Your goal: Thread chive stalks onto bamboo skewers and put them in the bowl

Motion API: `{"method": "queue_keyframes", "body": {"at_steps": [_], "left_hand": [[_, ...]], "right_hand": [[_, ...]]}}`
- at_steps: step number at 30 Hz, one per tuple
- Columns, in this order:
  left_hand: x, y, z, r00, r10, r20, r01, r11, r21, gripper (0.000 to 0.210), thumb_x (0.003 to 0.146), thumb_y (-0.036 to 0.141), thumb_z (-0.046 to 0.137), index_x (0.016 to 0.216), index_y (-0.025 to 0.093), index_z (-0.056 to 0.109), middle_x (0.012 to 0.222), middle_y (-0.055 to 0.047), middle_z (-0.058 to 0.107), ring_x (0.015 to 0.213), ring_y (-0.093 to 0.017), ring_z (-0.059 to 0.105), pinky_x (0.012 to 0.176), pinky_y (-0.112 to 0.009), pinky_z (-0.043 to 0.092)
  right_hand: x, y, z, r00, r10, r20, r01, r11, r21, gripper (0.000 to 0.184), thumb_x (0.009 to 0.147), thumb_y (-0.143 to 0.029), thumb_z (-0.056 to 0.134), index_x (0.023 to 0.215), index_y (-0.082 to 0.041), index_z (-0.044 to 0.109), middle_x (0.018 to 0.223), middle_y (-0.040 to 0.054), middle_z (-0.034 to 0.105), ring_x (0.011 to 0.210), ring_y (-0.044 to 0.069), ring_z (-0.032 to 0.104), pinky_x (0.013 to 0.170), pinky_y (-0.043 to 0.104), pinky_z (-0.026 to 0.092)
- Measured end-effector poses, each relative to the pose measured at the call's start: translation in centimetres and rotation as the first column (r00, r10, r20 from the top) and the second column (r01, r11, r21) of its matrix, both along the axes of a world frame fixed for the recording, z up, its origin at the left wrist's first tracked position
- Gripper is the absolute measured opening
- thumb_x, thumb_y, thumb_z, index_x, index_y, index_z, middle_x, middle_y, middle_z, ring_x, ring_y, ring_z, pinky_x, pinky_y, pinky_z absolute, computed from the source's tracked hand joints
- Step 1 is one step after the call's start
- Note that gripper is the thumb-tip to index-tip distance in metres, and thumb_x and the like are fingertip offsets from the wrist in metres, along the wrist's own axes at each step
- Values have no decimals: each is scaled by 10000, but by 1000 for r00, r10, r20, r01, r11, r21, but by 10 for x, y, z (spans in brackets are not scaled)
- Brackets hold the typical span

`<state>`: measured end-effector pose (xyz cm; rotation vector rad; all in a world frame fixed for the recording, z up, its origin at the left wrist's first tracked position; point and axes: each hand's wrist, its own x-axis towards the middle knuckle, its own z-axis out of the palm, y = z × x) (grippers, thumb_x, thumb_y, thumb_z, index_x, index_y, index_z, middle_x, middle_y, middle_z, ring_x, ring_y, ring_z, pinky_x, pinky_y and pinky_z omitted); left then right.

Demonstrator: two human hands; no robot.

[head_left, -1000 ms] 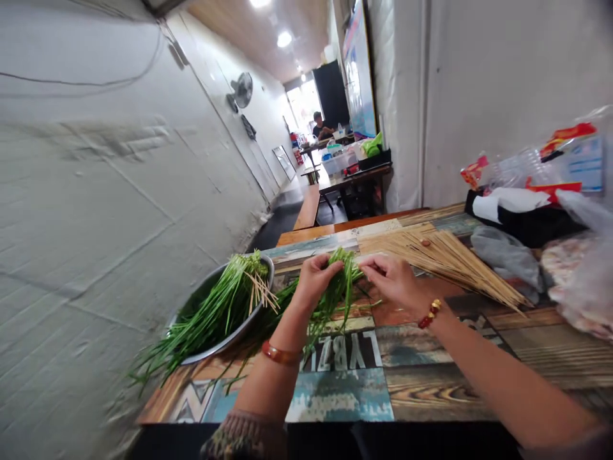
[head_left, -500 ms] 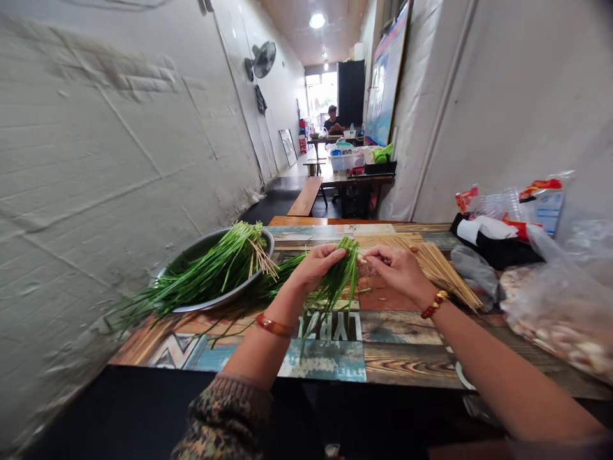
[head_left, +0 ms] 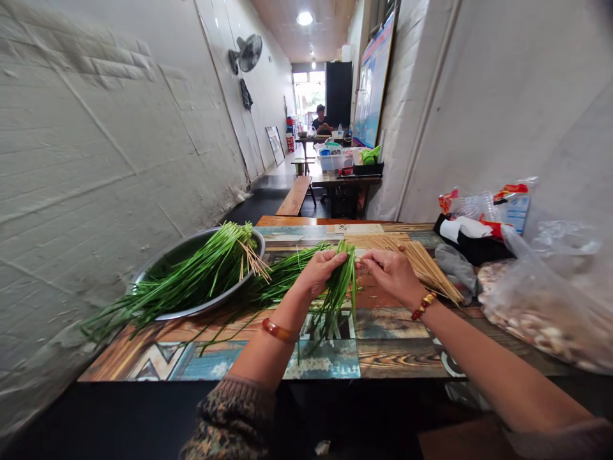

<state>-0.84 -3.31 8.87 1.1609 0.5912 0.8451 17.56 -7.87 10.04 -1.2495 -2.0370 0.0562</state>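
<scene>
A bunch of green chives (head_left: 341, 291) droops from my left hand (head_left: 318, 271), whose thumb and fingers are closed round it near the top. Right beside the bunch, my right hand (head_left: 393, 271) is pinched on a thin bamboo skewer, mostly hidden by the fingers, with its tip side toward the chives. More loose chives (head_left: 282, 275) lie on the table behind my left wrist. To the left, a metal basin (head_left: 191, 313) holds a heap of chives (head_left: 191, 275) with skewer ends (head_left: 253, 260) sticking out. A pile of bamboo skewers (head_left: 433, 271) lies beyond my right hand.
The patterned wooden table (head_left: 393, 358) has a clear plastic bag of pale pieces (head_left: 531, 319) at right, with a black bag and packaging (head_left: 474, 236) behind. Farther off are a bench (head_left: 294, 195), a table with a plastic bin (head_left: 335, 163) and a seated person (head_left: 322, 121).
The view has turned slightly to the right, so the scene sits farther left. Both hands stay close together at the chives, with the left still holding the bunch and the right still pinching.
</scene>
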Motion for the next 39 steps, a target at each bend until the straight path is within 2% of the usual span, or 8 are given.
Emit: {"method": "queue_keyframes", "body": {"at_steps": [4,6,11,15,20,29,34,39], "left_hand": [[2,1,0,1000,-19,4,19,1000,17,422,712,474,697,861,80,721,747,-100,713,556,-128,608,586,-254,502],[3,1,0,1000,-14,4,14,1000,10,420,704,480,701,850,87,718,733,-91,710,558,-128,608,597,-258,502],[3,5,2,1000,15,24,-16,1000,27,350,695,427,729,797,93,698,688,-50,687,572,-106,593,571,-209,457],[-1,6,6,992,63,109,-69,996,48,311,706,398,728,808,106,694,697,-27,681,579,-90,578,588,-200,444],[-7,0,7,991,109,79,-113,992,48,358,645,428,763,750,93,692,651,-23,665,551,-98,561,560,-209,419],[-8,-11,-7,995,97,31,-99,992,74,334,669,401,751,673,86,641,585,-3,599,493,-60,494,500,-180,355],[-10,-16,2,996,72,54,-77,994,79,301,671,364,758,746,93,651,629,1,608,526,-54,508,539,-177,375],[-6,-18,6,998,65,21,-66,992,109,352,587,325,815,801,82,676,706,-27,650,582,-78,553,600,-203,414]], "right_hand": [[0,0,-6,984,-71,165,53,992,112,248,927,-215,395,900,-180,638,872,92,685,808,213,626,713,305,419],[1,1,-7,978,-77,195,56,992,111,250,932,-220,387,912,-176,633,881,97,682,816,217,627,718,309,420],[6,4,-1,999,-22,37,23,1000,-22,225,925,-254,428,859,-196,636,784,44,679,729,184,622,680,284,417],[6,2,7,999,-13,-41,11,999,-50,229,917,-278,449,828,-199,644,743,24,674,682,163,608,638,264,398],[1,-5,9,998,-31,-46,29,999,-33,229,906,-276,467,800,-190,650,708,13,666,643,150,592,615,260,377],[-12,-17,1,999,-46,-4,46,999,10,193,897,-218,465,801,-173,626,752,44,662,701,174,599,654,272,386],[-14,-16,8,1000,-14,-17,14,1000,-12,172,891,-224,483,821,-175,632,766,46,675,718,178,612,670,273,407],[-17,-16,14,1000,-12,-28,10,997,-81,167,881,-243,500,816,-183,642,772,46,688,715,183,621,661,280,416]]}}
